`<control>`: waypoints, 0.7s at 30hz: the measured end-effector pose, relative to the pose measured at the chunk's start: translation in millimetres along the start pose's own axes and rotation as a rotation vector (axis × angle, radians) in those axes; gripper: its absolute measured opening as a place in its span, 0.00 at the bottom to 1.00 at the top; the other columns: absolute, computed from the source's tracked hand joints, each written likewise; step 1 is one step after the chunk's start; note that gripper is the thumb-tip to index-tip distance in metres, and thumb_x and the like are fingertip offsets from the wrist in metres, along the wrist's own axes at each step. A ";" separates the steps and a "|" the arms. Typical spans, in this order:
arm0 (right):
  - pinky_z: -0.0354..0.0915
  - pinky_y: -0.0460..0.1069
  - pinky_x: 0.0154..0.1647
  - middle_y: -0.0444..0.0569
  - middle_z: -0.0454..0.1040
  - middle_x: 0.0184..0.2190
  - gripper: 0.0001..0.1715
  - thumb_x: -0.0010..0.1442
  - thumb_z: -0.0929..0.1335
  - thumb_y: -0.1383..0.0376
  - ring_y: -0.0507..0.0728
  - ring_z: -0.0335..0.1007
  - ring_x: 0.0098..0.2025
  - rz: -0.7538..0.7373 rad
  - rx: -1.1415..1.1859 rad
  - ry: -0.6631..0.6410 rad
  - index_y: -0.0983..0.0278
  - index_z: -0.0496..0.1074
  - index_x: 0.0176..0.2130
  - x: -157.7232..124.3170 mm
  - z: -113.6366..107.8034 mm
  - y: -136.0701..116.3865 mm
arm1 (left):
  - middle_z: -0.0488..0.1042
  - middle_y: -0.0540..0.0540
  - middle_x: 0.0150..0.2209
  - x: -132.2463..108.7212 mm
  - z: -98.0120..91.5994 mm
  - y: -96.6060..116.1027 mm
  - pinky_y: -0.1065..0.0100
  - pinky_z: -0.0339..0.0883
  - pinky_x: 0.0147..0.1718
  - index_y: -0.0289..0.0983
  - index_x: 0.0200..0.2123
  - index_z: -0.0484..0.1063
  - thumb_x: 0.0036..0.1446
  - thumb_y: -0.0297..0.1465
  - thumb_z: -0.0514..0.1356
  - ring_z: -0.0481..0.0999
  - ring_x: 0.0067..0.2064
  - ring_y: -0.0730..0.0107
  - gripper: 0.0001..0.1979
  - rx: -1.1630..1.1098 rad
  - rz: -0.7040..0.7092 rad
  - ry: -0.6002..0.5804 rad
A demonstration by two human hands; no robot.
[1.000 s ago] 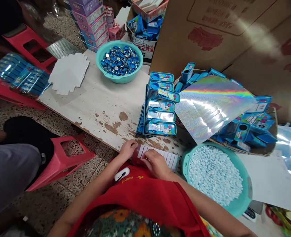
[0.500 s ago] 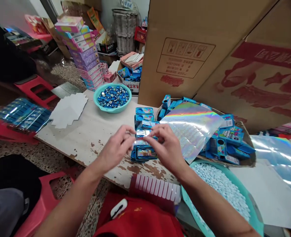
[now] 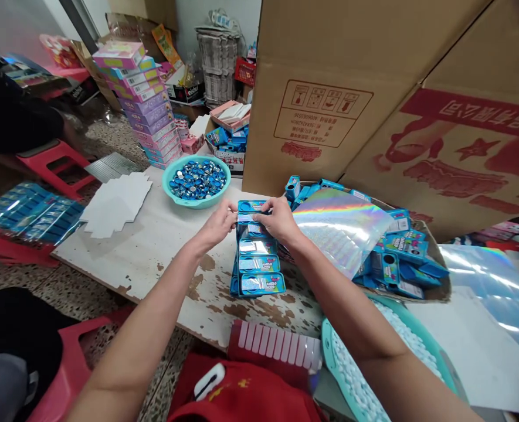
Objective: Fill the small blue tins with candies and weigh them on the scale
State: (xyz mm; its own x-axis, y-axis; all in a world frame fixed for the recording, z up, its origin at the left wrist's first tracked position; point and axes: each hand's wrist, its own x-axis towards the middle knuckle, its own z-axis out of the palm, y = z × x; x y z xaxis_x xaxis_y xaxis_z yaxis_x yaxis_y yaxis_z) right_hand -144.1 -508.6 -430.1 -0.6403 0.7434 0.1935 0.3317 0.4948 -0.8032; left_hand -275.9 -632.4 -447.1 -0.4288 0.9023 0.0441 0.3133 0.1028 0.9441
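Observation:
A short column of small blue printed boxes [image 3: 261,284] stands on the worn white table in front of me. At its far end both hands bend over the boxes, fingertips pinched. My left hand [image 3: 217,225] is at the left edge of a box, and my right hand [image 3: 281,220] reaches over from the right. Between them stretches a small shiny clear strip [image 3: 245,218], held at its two ends close above the box top. My fingers partly cover it. Nearest me lies a dark red sheet with a row of pale rounded strips [image 3: 265,340].
A turquoise bowl of blue-and-silver round pieces [image 3: 200,180] stands behind left. On the right are a carton of blue boxes [image 3: 435,287], a shiny holographic sheet [image 3: 342,225] and a basin of white pieces [image 3: 391,340]. A large cardboard box [image 3: 321,58] walls the back.
Both hands have moved away from me, from the middle of the column of boxes to its far end. The nearer boxes are now uncovered. The view has shifted slightly.

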 end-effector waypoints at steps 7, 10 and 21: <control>0.63 0.51 0.39 0.42 0.57 0.34 0.13 0.40 0.71 0.68 0.53 0.60 0.35 0.075 0.115 0.002 0.63 0.65 0.28 11.8 -0.2 6.4 | 0.69 0.45 0.37 -18.5 33.3 -24.1 0.65 0.61 0.36 0.38 0.46 0.58 0.60 0.35 0.49 0.70 0.35 0.65 0.12 0.272 -0.095 0.340; 0.64 0.49 0.36 0.42 0.61 0.35 0.13 0.44 0.71 0.64 0.51 0.62 0.33 0.071 0.356 0.031 0.63 0.65 0.32 3.6 -10.3 20.3 | 0.69 0.44 0.40 -31.1 25.4 -34.9 0.64 0.62 0.38 0.38 0.47 0.60 0.59 0.39 0.50 0.71 0.38 0.63 0.15 0.387 -0.187 0.287; 0.66 0.50 0.34 0.48 0.69 0.32 0.11 0.61 0.65 0.58 0.56 0.67 0.34 0.158 0.182 -0.240 0.62 0.70 0.39 -249.1 36.7 82.4 | 0.74 0.45 0.32 -204.1 89.5 -147.9 0.68 0.63 0.34 0.33 0.33 0.70 0.49 0.43 0.59 0.71 0.34 0.67 0.17 -0.221 -0.572 -0.173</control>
State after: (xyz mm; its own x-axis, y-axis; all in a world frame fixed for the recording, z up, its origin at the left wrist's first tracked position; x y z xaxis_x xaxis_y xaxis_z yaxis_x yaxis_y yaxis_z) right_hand 17.3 -669.5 -565.1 -0.7428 0.6666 -0.0618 0.3242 0.2773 -0.9044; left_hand -158.9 -794.4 -625.0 -0.3273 0.7867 -0.5234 -0.1148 0.5167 0.8484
